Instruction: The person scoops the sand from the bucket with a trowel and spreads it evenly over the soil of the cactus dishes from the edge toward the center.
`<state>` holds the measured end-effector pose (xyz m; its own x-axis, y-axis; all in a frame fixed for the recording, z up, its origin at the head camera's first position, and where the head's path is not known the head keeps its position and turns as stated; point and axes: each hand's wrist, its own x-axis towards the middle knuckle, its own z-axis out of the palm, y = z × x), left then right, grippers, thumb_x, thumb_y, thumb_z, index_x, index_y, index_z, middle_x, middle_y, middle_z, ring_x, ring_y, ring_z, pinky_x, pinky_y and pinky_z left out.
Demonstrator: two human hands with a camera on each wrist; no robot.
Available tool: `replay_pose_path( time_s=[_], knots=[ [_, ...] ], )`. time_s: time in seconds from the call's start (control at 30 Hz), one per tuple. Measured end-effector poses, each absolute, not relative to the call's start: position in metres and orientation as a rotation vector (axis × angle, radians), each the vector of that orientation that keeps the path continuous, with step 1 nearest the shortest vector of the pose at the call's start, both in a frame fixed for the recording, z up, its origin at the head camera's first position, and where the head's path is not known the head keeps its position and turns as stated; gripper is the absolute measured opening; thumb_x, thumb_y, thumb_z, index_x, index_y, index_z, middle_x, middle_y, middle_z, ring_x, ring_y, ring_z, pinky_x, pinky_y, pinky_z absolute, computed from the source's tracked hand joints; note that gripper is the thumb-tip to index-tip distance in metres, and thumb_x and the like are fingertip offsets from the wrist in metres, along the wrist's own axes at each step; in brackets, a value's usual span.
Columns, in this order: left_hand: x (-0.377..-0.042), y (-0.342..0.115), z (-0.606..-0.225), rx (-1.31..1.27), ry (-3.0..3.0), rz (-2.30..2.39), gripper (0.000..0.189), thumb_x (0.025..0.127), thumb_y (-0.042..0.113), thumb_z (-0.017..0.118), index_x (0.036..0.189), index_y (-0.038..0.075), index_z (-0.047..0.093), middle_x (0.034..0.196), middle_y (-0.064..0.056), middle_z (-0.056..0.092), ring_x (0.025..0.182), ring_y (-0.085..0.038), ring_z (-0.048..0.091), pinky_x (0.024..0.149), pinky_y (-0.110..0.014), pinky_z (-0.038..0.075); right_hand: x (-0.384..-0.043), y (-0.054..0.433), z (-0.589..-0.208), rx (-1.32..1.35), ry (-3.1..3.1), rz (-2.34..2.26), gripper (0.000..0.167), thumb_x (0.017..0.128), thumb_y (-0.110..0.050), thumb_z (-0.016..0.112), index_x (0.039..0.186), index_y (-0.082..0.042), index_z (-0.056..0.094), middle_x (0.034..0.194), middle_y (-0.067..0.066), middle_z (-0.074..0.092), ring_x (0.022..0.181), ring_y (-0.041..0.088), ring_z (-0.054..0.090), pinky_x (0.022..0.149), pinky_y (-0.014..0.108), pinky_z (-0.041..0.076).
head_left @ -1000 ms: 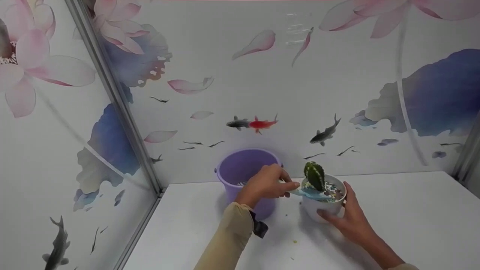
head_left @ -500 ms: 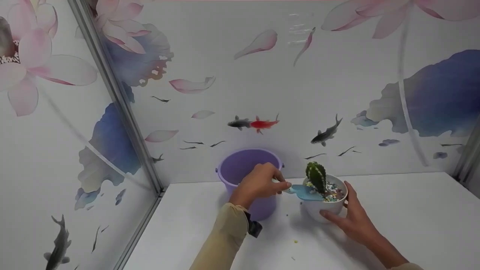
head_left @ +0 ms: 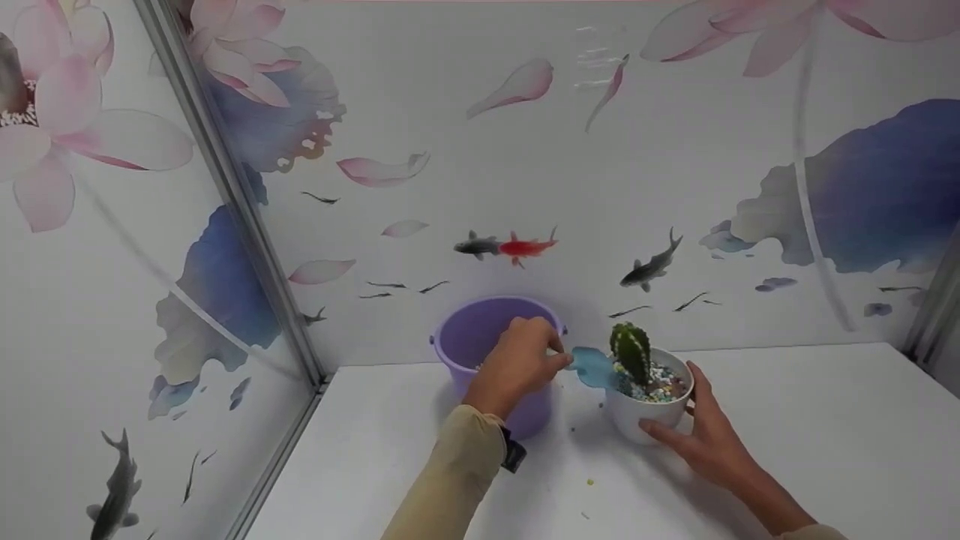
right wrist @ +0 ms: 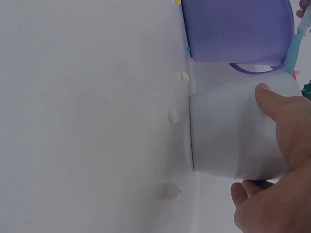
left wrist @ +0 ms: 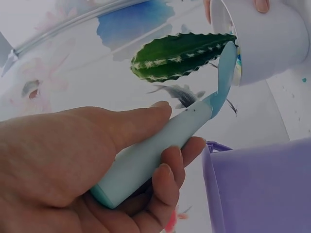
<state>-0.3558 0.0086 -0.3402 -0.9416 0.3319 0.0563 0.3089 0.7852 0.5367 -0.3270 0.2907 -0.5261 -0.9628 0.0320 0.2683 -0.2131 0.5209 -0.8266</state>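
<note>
My left hand [head_left: 516, 369] grips the pale handle of a small blue toy shovel [head_left: 592, 367]. In the left wrist view, thumb and curled fingers wrap the shovel's handle [left wrist: 155, 150], and its blade [left wrist: 224, 75] is at the pot's rim beside the cactus. The green ridged cactus [head_left: 631, 351] stands in a white pot [head_left: 637, 420] topped with multicoloured pebbles [head_left: 666, 384]. Around the pot's right side my right hand [head_left: 709, 442] holds it, thumb in front. In the right wrist view, the pot [right wrist: 233, 131] rests on the table.
A purple bucket [head_left: 532, 412] stands left of the pot, partly behind my left hand, its contents mostly hidden. Several loose pebbles, such as a yellow pebble [head_left: 590, 482], lie on the white table [head_left: 375, 450]. A printed wall [head_left: 390, 300] rises behind.
My left hand has drawn the shovel leftward, from over the pebbles to the pot's left rim, and the blade now faces more toward the head camera. The right hand and pot stay nearly still.
</note>
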Motion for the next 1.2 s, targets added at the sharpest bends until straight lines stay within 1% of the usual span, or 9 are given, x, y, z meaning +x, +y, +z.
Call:
replay_pose_path(
  time_s=[0.17, 0.3, 0.4, 0.57, 0.73, 0.83, 0.97, 1.07, 1.2],
  knots=[
    [-0.355, 0.007, -0.339, 0.576, 2.991, 0.867, 0.019, 0.102, 0.022, 0.078, 0.116, 0.011, 0.083, 0.123, -0.001, 0.078, 0.116, -0.017, 0.071, 0.093, -0.034, 0.063, -0.328, 0.290, -0.525, 0.160, -2.512, 1.408, 0.131, 0.092, -0.045, 0.088, 0.172, -0.005, -0.009, 0.175, 0.029, 0.021, 0.162, 0.052, 0.024, 0.125, 0.071, 0.032],
    [-0.357, 0.001, -0.337, 0.659, 3.013, 0.901, 0.018, 0.102, 0.020, 0.078, 0.116, 0.009, 0.084, 0.121, -0.002, 0.081, 0.112, -0.017, 0.077, 0.094, -0.036, 0.064, -0.328, 0.290, -0.524, 0.150, -2.524, 1.400, 0.133, 0.092, -0.046, 0.087, 0.172, -0.005, -0.010, 0.175, 0.029, 0.021, 0.162, 0.051, 0.024, 0.125, 0.070, 0.032],
    [-0.358, -0.005, -0.338, 0.672, 3.012, 0.947, 0.019, 0.102, 0.020, 0.078, 0.116, 0.009, 0.084, 0.120, -0.002, 0.081, 0.115, -0.018, 0.076, 0.099, -0.039, 0.062, -0.328, 0.289, -0.525, 0.137, -2.534, 1.407, 0.133, 0.092, -0.047, 0.087, 0.172, -0.005, -0.011, 0.175, 0.029, 0.021, 0.163, 0.052, 0.023, 0.125, 0.070, 0.032],
    [-0.361, -0.020, -0.344, 0.698, 3.001, 1.067, 0.016, 0.102, 0.020, 0.077, 0.115, 0.011, 0.084, 0.118, -0.002, 0.080, 0.120, -0.022, 0.070, 0.105, -0.042, 0.059, -0.327, 0.289, -0.525, 0.121, -2.555, 1.397, 0.129, 0.093, -0.049, 0.086, 0.173, -0.006, -0.006, 0.176, 0.028, 0.020, 0.162, 0.054, 0.024, 0.123, 0.070, 0.037],
    [-0.364, -0.035, -0.353, 0.735, 2.997, 1.178, 0.015, 0.103, 0.021, 0.077, 0.112, 0.012, 0.083, 0.115, -0.001, 0.080, 0.123, -0.023, 0.068, 0.106, -0.046, 0.058, -0.326, 0.290, -0.526, 0.090, -2.577, 1.356, 0.123, 0.096, -0.050, 0.082, 0.173, -0.004, -0.002, 0.177, 0.029, 0.020, 0.160, 0.055, 0.028, 0.119, 0.071, 0.040],
    [-0.364, -0.042, -0.357, 0.727, 2.997, 1.220, 0.015, 0.104, 0.023, 0.076, 0.113, 0.013, 0.083, 0.116, 0.000, 0.080, 0.120, -0.019, 0.071, 0.103, -0.044, 0.060, -0.324, 0.290, -0.527, 0.085, -2.595, 1.351, 0.122, 0.097, -0.052, 0.079, 0.172, -0.002, -0.004, 0.177, 0.030, 0.018, 0.159, 0.056, 0.028, 0.119, 0.071, 0.041],
    [-0.366, -0.049, -0.358, 0.689, 3.004, 1.279, 0.016, 0.104, 0.023, 0.075, 0.116, 0.015, 0.083, 0.117, 0.000, 0.081, 0.110, -0.014, 0.076, 0.099, -0.041, 0.063, -0.321, 0.290, -0.526, 0.077, -2.629, 1.347, 0.123, 0.098, -0.055, 0.077, 0.171, 0.001, -0.005, 0.177, 0.032, 0.015, 0.160, 0.056, 0.026, 0.119, 0.070, 0.041],
    [-0.368, -0.056, -0.359, 0.669, 3.032, 1.299, 0.016, 0.104, 0.024, 0.075, 0.115, 0.016, 0.083, 0.117, 0.001, 0.081, 0.112, -0.015, 0.076, 0.102, -0.043, 0.062, -0.318, 0.288, -0.523, 0.026, -2.686, 1.341, 0.125, 0.099, -0.056, 0.076, 0.170, 0.005, -0.006, 0.176, 0.036, 0.013, 0.160, 0.057, 0.024, 0.122, 0.069, 0.039],
    [-0.371, -0.066, -0.362, 0.666, 3.081, 1.298, 0.017, 0.104, 0.026, 0.075, 0.116, 0.017, 0.082, 0.117, 0.002, 0.081, 0.124, -0.020, 0.072, 0.112, -0.049, 0.055, -0.311, 0.281, -0.519, -0.040, -2.798, 1.337, 0.126, 0.098, -0.051, 0.078, 0.167, 0.012, -0.007, 0.173, 0.042, 0.012, 0.160, 0.059, 0.022, 0.123, 0.067, 0.037]
  ],
)
